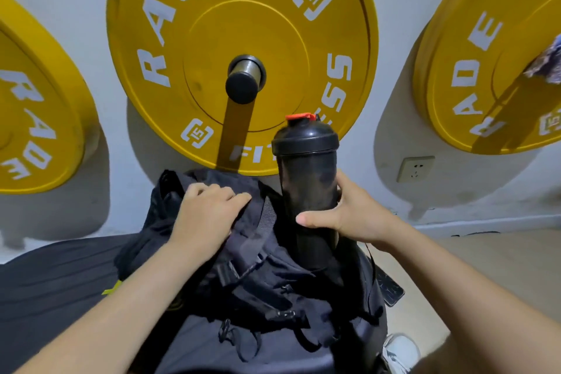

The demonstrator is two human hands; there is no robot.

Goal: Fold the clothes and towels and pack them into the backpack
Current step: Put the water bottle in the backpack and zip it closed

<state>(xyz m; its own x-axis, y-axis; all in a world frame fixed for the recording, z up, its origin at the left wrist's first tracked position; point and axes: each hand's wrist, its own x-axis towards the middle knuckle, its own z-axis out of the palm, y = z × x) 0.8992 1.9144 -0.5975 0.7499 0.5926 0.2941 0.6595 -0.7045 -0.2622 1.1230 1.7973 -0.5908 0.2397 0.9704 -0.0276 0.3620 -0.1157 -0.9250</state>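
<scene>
Backpack (273, 291) below yellow wall-hung plate (243, 39); dark mat (60, 282) left.

Above my left hand (209, 215) I read "RADE", "FIT…SS" and "15" emblems on the middle plate (273, 24); the bottle (306, 185) in my right hand (349, 215) covers some letters. The left plate (45, 130) shows "ADE", the right plate (485, 85) "RADE".
</scene>
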